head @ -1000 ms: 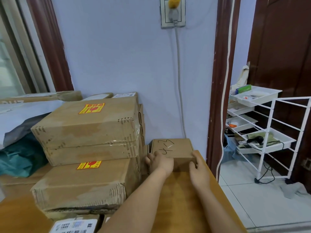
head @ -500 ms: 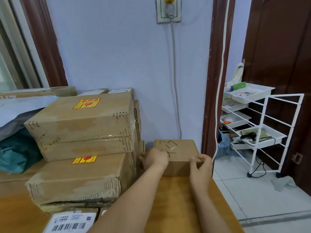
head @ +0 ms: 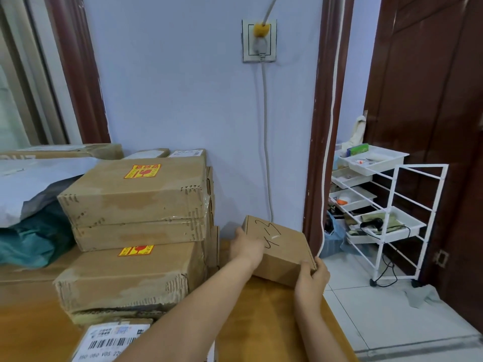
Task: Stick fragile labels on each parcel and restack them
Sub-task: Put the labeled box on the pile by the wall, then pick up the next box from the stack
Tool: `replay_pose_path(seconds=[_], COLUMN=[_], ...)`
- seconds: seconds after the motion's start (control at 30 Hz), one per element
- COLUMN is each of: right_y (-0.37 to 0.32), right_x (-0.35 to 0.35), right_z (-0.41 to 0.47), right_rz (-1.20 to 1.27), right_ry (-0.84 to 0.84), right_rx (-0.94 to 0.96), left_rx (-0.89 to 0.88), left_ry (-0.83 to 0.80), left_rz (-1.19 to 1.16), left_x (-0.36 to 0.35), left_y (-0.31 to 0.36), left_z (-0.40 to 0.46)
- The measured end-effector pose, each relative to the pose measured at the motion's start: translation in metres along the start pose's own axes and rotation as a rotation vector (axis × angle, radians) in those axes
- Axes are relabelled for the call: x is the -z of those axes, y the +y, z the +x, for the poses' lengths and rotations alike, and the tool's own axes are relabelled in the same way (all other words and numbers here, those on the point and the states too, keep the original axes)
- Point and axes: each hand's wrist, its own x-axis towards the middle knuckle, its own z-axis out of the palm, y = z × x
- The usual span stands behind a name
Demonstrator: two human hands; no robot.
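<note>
A small brown parcel (head: pixel 283 246) with "413" written on its top is tilted above the wooden table (head: pixel 264 322), near the wall. My left hand (head: pixel 247 246) grips its left side and my right hand (head: pixel 312 279) grips its near right corner. To the left stand two large stacked cardboard parcels: the upper parcel (head: pixel 136 197) and the lower parcel (head: pixel 125 275). Each carries a yellow and red fragile label, the upper label (head: pixel 142 171) on top and the lower label (head: pixel 136 250) on its top edge. No label shows on the small parcel.
A parcel with a barcode label (head: pixel 109 340) lies at the near table edge. Grey and teal bags (head: pixel 34 212) pile up at the left. A cord (head: pixel 265 152) hangs from the wall socket (head: pixel 259 40). A white wire rack (head: pixel 384 210) stands on the floor to the right.
Both hands have lifted the small parcel off the table and turned it, its right end swinging toward me. The camera has tilted upward.
</note>
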Motion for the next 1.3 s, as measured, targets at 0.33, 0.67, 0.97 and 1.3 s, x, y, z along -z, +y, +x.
replay_pose_path(seconds=[0.33,0.67,0.97,1.3], right_y=[-0.074,-0.162,-0.209,-0.215], right_x=[0.039,0.079,0.095,0.073], right_z=[-0.025,-0.094,-0.178,-0.253], right_rz=[0.064,0.208,0.218,0.184], right_ry=[0.145,0.208,0.041,-0.262], right_rx=[0.1,0.288,0.318,0.234], left_rx=[-0.191,-0.27,-0.324,-0.329], left_ry=[-0.101,-0.124,-0.044,0.09], left_rz=[-0.183,-0.358,-0.537,-0.606], left_x=[0.013,0.057,0.127,0.209], left_y=[0.027,0.038,0.015,-0.026], left_z=[-0.082,-0.155,-0.214,-0.261])
